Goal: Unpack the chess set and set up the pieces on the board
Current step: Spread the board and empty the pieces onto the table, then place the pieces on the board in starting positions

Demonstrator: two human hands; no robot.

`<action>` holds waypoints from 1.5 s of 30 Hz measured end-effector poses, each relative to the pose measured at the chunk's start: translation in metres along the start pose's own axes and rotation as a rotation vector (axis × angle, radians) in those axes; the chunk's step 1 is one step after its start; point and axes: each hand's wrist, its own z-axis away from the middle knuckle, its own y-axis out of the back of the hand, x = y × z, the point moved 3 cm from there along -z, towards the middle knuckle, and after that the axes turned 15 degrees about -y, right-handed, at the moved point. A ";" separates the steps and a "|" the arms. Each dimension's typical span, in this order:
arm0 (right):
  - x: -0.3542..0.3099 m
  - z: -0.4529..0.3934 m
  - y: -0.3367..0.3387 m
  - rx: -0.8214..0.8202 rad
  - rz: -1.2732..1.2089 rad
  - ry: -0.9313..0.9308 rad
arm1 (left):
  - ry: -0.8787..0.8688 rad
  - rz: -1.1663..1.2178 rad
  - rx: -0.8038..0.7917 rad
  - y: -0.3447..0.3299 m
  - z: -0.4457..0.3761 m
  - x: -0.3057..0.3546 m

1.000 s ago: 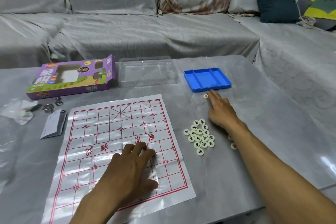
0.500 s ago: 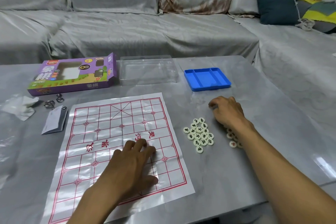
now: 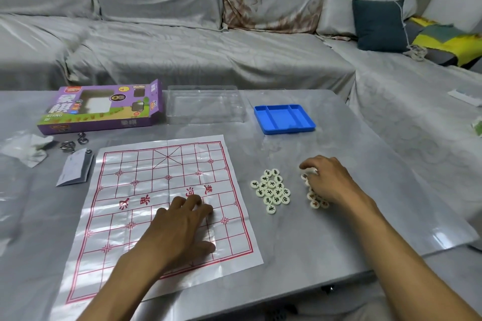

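- Two clusters of pieces lie on the grey surface in the head view, right of the board: a green-lettered cluster lies loose just beside the board's edge, and a red-lettered cluster sits partly under the right hand.
- Right hand's fingers curl over the red-lettered discs, gathering them; a pinch on any single disc cannot be told.
- Left hand rests flat on the board, fingers spread and straight, holding nothing.
- No piece stands on the board yet.
- Pieces look small, light and hard, likely to skid; pinching each by its rim seems best.
- Board is a thin, creased, glossy sheet, probably prone to sliding.
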 end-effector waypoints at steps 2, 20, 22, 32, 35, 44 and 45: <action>-0.002 0.013 0.003 0.016 -0.109 0.044 | 0.008 0.006 0.002 0.000 0.000 0.000; -0.040 0.087 -0.069 0.213 -0.008 0.130 | -0.022 0.050 0.120 -0.009 0.009 -0.002; -0.040 0.085 -0.069 0.232 -0.011 0.153 | -0.047 0.041 0.132 -0.012 0.010 0.002; -0.072 0.102 -0.058 0.240 -0.244 0.295 | -0.059 0.024 0.289 -0.004 0.018 -0.002; -0.095 0.117 -0.069 0.182 -0.344 0.383 | 0.030 0.044 0.269 -0.002 0.029 -0.020; -0.109 0.119 -0.082 0.099 -0.211 0.446 | 0.114 0.088 0.154 -0.013 0.045 -0.041; -0.101 0.109 -0.076 0.171 -0.213 0.373 | 0.113 0.096 0.159 -0.012 0.045 -0.041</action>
